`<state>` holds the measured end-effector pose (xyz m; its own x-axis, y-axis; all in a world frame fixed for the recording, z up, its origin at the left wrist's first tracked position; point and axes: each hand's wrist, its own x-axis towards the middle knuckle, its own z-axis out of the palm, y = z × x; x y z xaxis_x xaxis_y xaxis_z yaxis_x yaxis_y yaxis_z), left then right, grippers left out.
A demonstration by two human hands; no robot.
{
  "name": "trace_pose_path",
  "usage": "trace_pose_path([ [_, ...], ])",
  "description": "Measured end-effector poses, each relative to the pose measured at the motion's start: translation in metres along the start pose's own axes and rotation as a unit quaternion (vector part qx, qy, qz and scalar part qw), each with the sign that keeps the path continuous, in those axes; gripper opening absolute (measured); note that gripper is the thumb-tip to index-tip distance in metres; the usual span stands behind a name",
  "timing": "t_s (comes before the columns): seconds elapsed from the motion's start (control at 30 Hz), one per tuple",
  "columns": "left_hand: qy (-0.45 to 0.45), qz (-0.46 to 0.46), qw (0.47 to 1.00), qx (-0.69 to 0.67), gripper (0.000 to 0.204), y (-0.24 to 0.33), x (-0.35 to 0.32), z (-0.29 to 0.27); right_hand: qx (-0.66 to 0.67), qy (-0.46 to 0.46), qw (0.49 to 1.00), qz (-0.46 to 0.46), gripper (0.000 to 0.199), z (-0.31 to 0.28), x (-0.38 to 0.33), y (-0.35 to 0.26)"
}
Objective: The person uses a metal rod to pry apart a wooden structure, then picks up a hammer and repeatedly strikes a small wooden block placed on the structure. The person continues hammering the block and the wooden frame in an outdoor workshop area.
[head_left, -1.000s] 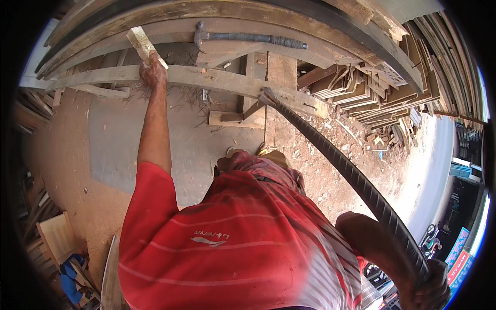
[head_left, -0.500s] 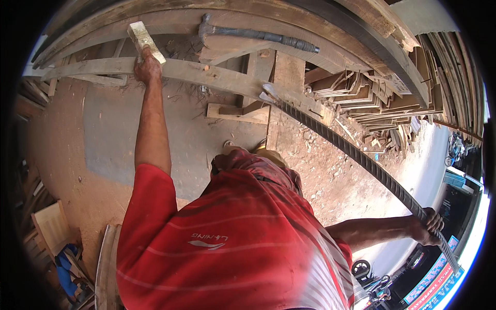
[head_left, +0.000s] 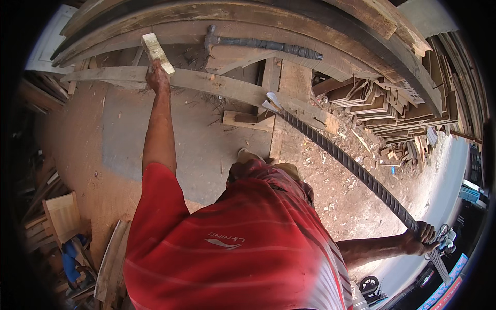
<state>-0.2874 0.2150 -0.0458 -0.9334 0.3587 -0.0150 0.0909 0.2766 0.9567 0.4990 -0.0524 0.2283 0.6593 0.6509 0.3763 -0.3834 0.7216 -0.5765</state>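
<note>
Ribbed pry bar [head_left: 336,151], head view: slants from centre to lower right, fork by a plank [head_left: 222,85]; right hand [head_left: 419,238] wrapped low around it, seemingly for leverage. Upper left, I see the left hand [head_left: 157,78] clasping a pale block [head_left: 155,49].

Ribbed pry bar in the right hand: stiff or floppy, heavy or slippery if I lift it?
The ribbed pry bar is probably stiff, since it looks like thick metal. It likely feels heavy toward the forked claw, because the right hand has its grip far from that end. The raised ribs should help against slipping.
</note>
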Motion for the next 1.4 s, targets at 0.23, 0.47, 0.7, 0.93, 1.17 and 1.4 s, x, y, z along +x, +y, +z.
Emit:
trace_pose_path([
  [0.23,-0.059,0.158,0.986,-0.013,0.078,-0.024,0.013,0.011,-0.048,0.007,0.997,-0.063,0.030,0.045,0.017,0.011],
  [0.47,-0.004,0.278,0.958,0.069,0.068,-0.061,0.022,0.045,0.019,-0.040,0.999,-0.023,0.030,-0.004,0.079,0.057],
  [0.7,-0.006,0.267,0.964,-0.010,0.060,-0.049,0.014,0.053,-0.018,0.308,0.949,0.063,0.044,-0.192,0.012,0.132],
  [0.93,-0.027,0.169,0.983,0.069,0.060,-0.027,-0.022,0.073,0.026,0.350,0.935,0.050,0.048,-0.211,-0.020,0.105],
  [1.17,-0.056,0.166,0.977,0.119,0.062,-0.010,-0.019,0.056,0.064,0.131,0.988,0.054,0.040,-0.143,0.033,0.103],
  [1.4,-0.095,0.137,0.981,0.099,0.063,-0.012,-0.025,0.038,0.075,-0.023,0.995,-0.069,0.022,0.046,0.049,0.088],
])
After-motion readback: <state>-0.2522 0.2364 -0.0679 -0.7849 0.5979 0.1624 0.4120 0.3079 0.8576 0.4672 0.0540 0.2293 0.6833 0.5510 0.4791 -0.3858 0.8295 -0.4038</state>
